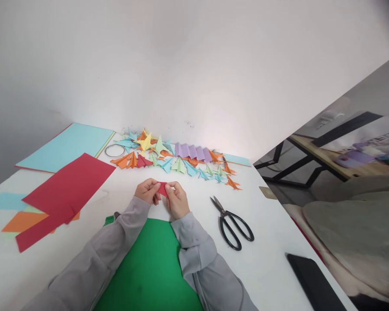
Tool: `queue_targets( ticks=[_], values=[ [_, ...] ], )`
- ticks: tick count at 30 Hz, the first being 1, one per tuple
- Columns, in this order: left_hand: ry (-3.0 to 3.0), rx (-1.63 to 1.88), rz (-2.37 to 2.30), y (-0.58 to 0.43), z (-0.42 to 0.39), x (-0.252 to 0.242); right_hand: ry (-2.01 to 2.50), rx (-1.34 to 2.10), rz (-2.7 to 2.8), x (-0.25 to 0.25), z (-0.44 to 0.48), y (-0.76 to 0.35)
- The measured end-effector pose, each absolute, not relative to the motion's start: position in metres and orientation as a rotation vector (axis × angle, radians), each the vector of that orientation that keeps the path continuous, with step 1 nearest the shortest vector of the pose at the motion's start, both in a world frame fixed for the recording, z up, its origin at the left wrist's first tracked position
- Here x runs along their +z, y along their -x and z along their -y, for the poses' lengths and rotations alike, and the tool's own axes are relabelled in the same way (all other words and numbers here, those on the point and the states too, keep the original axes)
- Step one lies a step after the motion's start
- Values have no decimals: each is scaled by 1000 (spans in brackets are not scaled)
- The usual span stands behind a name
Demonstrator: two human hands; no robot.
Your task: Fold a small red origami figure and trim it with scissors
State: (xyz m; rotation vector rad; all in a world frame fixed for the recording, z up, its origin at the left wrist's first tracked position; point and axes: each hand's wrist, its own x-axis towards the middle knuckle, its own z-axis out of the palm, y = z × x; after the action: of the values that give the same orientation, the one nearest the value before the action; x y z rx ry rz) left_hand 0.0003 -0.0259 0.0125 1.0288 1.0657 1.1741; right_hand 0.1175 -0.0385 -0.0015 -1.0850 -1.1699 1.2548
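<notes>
Both my hands meet at the middle of the white table [272, 268] and pinch a small folded red paper piece [163, 189] between them. My left hand [147, 191] grips its left side with curled fingers. My right hand [177, 200] holds its right side, fingers closed. Both arms wear grey sleeves and rest over a green paper sheet [149, 268] that lies under my forearms.
Black scissors [232, 223] lie to the right of my hands. Many folded paper figures [178, 160] and a purple pleated paper [192, 151] line the wall. Red sheets [63, 194], a light-blue sheet [66, 147], a wire ring [114, 150] sit left. A dark phone [314, 283] lies near the right edge.
</notes>
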Motion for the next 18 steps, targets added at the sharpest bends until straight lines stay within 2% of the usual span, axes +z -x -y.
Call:
queue_targets(
  ticks=[7,18],
  values=[
    [-975,1240,-1122,2,25,15,1030,1291,1189,3,39,-116],
    [-980,1045,-968,3,25,12,1004,1366,1081,3,36,-120]
  ],
)
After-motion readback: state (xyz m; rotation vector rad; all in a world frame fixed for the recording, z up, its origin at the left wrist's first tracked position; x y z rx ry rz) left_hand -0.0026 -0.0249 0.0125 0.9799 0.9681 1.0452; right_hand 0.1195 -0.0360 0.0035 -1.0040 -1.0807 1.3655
